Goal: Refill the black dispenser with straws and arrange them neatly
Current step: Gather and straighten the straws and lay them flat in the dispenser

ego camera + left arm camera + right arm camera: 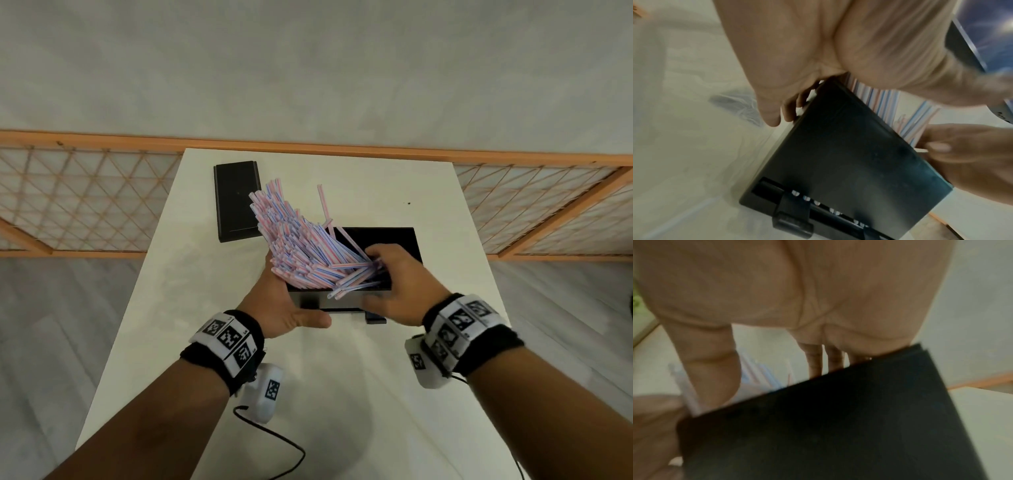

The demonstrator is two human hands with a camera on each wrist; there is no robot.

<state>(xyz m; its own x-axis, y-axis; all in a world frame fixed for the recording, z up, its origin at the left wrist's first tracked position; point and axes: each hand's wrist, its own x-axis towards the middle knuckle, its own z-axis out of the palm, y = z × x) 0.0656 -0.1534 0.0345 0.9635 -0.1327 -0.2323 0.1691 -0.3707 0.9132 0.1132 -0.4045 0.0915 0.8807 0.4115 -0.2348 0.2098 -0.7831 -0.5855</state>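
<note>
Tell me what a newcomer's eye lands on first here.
A fanned bundle of striped straws sticks out leftward from the open black dispenser mid-table, the left hand under it, the right hand at its lower ends. Behind lies a flat black lid.

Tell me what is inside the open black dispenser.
Striped straws lie slanted in the black dispenser, many ends sticking out over its left rim. The right hand covers their lower ends and the floor.
</note>
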